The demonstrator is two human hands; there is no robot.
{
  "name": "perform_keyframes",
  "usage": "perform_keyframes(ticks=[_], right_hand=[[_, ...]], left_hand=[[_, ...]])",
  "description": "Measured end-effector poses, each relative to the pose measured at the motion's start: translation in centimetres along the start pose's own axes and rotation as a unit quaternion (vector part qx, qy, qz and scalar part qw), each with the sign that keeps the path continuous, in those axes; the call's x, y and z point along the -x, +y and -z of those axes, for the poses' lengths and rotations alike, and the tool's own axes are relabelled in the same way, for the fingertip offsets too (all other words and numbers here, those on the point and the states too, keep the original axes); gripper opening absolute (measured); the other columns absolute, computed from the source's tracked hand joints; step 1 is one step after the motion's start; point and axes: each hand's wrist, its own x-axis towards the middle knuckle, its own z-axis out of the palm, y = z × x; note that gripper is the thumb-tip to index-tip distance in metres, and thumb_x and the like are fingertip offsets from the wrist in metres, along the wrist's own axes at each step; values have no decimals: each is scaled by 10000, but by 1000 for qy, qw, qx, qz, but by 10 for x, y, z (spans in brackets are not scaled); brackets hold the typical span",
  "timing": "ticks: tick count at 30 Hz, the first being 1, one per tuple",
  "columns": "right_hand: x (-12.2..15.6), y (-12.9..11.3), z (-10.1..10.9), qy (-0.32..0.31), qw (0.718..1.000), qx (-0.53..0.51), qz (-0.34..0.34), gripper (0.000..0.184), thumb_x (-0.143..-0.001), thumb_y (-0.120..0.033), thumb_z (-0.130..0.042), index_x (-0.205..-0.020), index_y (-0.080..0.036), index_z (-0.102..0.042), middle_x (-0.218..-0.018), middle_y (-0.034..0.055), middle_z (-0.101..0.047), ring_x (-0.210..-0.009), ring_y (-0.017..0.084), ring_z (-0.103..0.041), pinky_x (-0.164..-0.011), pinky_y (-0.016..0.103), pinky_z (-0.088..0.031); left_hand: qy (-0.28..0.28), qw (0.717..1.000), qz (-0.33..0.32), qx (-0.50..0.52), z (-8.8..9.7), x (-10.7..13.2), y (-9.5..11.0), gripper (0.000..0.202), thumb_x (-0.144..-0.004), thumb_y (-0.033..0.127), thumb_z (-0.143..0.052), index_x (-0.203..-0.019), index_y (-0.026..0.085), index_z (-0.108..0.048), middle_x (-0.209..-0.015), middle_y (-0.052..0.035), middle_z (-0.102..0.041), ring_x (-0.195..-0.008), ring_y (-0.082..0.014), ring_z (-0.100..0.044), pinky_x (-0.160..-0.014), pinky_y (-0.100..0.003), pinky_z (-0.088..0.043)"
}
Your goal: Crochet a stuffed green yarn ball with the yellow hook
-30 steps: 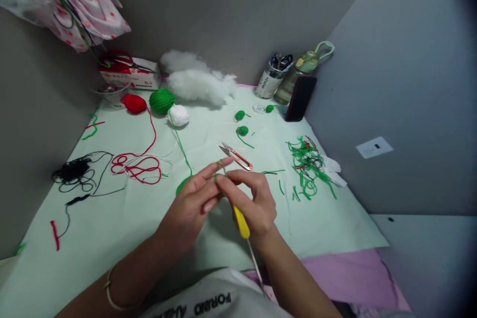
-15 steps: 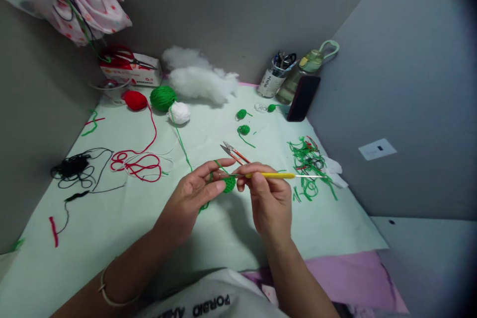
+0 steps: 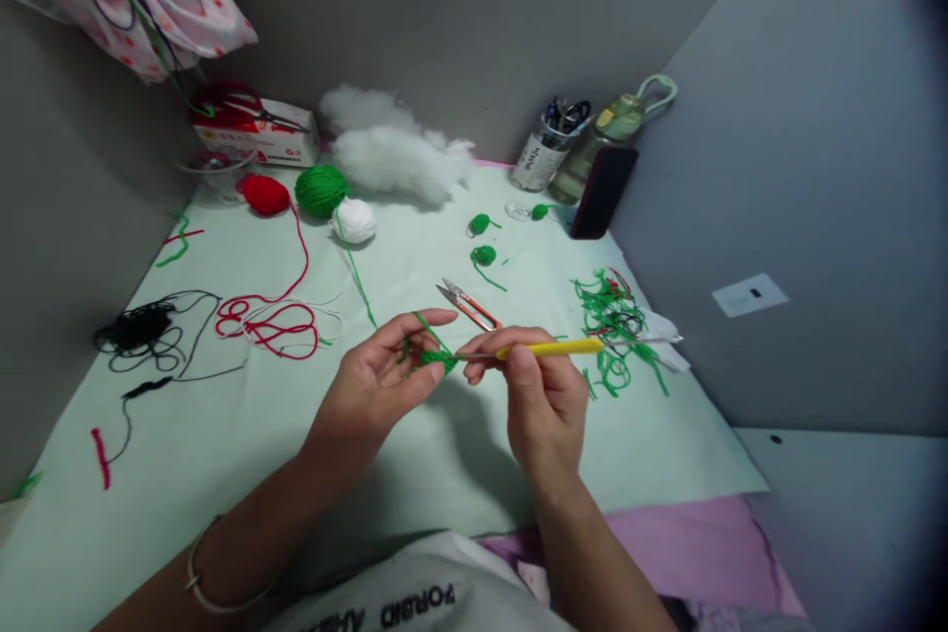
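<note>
My left hand (image 3: 377, 377) pinches a small green crochet piece (image 3: 436, 358) between thumb and fingers, with green yarn (image 3: 355, 276) running over the index finger back to a green yarn ball (image 3: 321, 190). My right hand (image 3: 537, 393) is closed on a yellow-handled crochet hook (image 3: 552, 349), held level, its tip in the green piece and its metal end pointing right. Both hands hover above the pale green mat (image 3: 222, 415).
Orange thread snips (image 3: 468, 304) lie just beyond my hands. A red yarn ball (image 3: 265, 195), white yarn ball (image 3: 354, 220), white stuffing (image 3: 392, 158), loose red yarn (image 3: 271, 326) and black yarn (image 3: 140, 331) sit left. Green scraps (image 3: 614, 326), a phone (image 3: 601, 194), bottle (image 3: 607, 133) and tool cup (image 3: 544, 153) stand right.
My right hand swung the hook from pointing down toward me to lying level, pointing right. The green piece came up between my hands and the hook tip went into it.
</note>
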Motion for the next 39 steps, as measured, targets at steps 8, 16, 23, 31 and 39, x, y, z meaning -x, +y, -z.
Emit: perform_keyframes(ticks=[8, 16, 23, 31, 39], right_hand=[[13, 7, 1, -61, 916, 305, 252, 386, -972, -106, -650, -1265, -342, -736, -1109, 58, -789, -1032, 227, -758, -849, 364, -634], [-1, 7, 1, 22, 999, 16, 47, 240, -1050, -318, -568, -972, -225, -775, -913, 70, -773, -753, 178, -696, -635, 334, -607], [4, 7, -1, -15, 984, 134, 121, 211, -1027, -198, -609, -1113, -267, -790, -1008, 58, -790, -869, 185, -739, -748, 350, -629], [2, 6, 3, 44, 994, 35, 91, 237, -1045, -199, -577, -1070, -283, -797, -920, 30, -769, -736, 153, -684, -674, 324, -591], [-2, 7, 4, 12, 996, -75, -43, 165, -1018, -315, -661, -1001, -261, -817, -910, 21, -778, -754, 131, -685, -701, 284, -570]], left_hand=[[-18, 994, 35, 105, -10, 1, -2, 504, -788, 226, -869, -1279, 241, -761, -875, 9, -636, -783, -111, -579, -757, -220, -493], [-53, 972, 99, 205, -9, -3, 1, 331, -825, 219, -822, -1150, 161, -824, -949, -51, -700, -783, -116, -576, -718, -218, -508], [-40, 988, 60, 135, -17, 0, 1, 482, -783, 223, -886, -1251, 213, -770, -858, -3, -706, -816, -125, -635, -828, -237, -510], [-28, 962, 100, 252, -15, -8, -1, 228, -810, 188, -804, -1028, 131, -836, -888, -27, -661, -738, -91, -572, -699, -202, -534], [-77, 988, 42, 125, -16, -2, -1, 272, -878, 267, -802, -1148, 257, -836, -942, -34, -752, -879, -147, -668, -815, -246, -530]])
